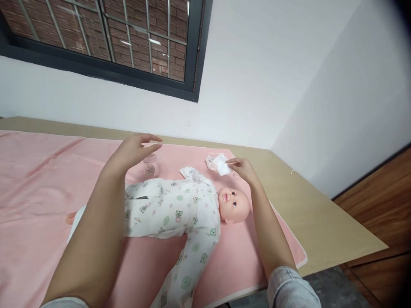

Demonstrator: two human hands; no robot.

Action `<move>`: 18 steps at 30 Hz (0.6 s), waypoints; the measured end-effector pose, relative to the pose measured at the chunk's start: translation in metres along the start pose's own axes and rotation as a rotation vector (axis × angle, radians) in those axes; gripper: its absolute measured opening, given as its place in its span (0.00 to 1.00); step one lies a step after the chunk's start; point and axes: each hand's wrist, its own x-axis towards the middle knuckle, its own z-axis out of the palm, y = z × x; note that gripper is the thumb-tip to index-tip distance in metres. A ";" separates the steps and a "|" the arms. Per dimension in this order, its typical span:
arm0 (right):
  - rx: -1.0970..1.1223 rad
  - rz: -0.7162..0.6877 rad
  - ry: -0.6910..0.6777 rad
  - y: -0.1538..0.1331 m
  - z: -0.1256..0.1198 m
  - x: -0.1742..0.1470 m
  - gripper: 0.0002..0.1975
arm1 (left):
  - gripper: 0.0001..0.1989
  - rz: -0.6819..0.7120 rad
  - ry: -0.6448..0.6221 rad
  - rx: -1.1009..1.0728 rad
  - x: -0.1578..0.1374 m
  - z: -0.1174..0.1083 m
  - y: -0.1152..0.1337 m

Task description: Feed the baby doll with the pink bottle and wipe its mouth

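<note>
A baby doll (233, 205) lies on its back, head to the right, in a white garment (173, 201) printed with small green bears. My left hand (136, 149) reaches over the doll's lower body, with thumb and fingers apart and nothing between them. Just below its fingertips stands a clear jar (150, 166) with a little of something in the bottom. Beyond the doll's head, my right hand (242, 169) pinches the edge of a white square pad (222, 164). A crumpled clear packet (210, 162) lies beside the pad, partly covered by it.
A pink blanket (154, 269) lies under the doll on a tan tabletop (308, 222). White wall (244, 85) and a barred, dark-framed window (128, 72) rise behind the table. Wooden panelling (382, 209) stands at the right, past the table's corner.
</note>
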 end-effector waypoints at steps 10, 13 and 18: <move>0.059 0.127 -0.032 0.038 0.009 0.035 0.25 | 0.29 -0.369 -0.087 0.150 0.012 -0.009 -0.055; 0.206 0.118 -0.073 0.034 0.013 0.049 0.28 | 0.34 -0.394 -0.133 0.166 0.015 -0.006 -0.064; 0.438 0.300 -0.166 0.051 0.018 0.060 0.33 | 0.35 -0.397 -0.168 0.175 0.018 -0.002 -0.076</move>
